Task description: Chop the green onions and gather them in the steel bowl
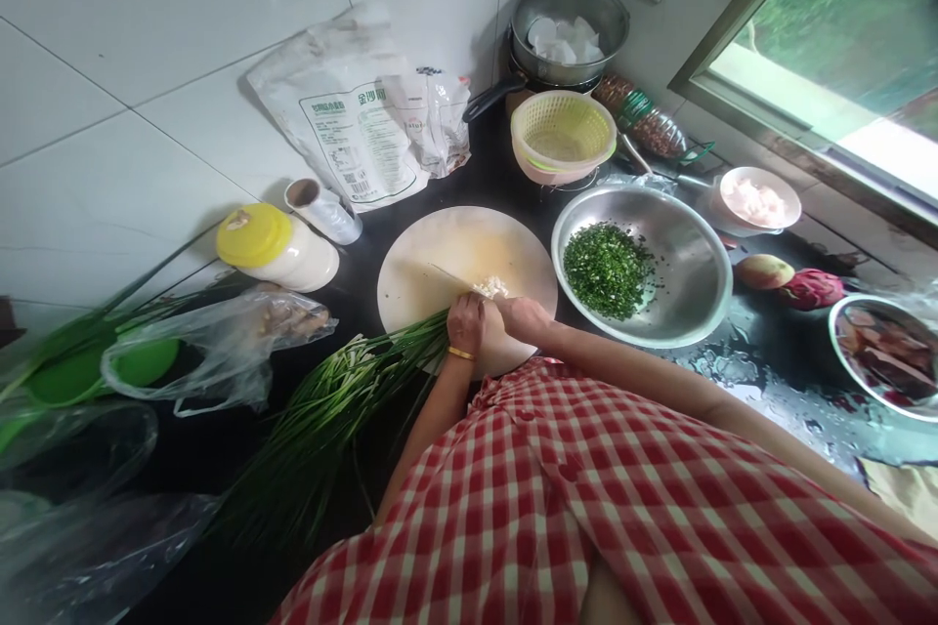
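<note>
A round pale cutting board (469, 232) lies on the dark counter before me. My left hand (464, 318) is closed around a long bunch of chives (359, 371) at the board's near edge; their green leaves trail off to the lower left. Beside it, my right hand (525, 316) grips a knife whose handle is hidden; only a thin line of blade (445, 273) shows, nearly edge-on. Small white chopped pieces (490, 286) lie just beyond my fingers. To the right, a steel basin (693, 278) holds finely chopped greens (608, 269).
At left stand a yellow-lidded jar (282, 249), a plastic roll (324, 212) and a plastic bag (220, 342). Behind are a flour bag (359, 137) and a yellow strainer (563, 139). Rightward are a white bowl (758, 200), a dragon fruit (812, 289) and a meat bowl (835, 327).
</note>
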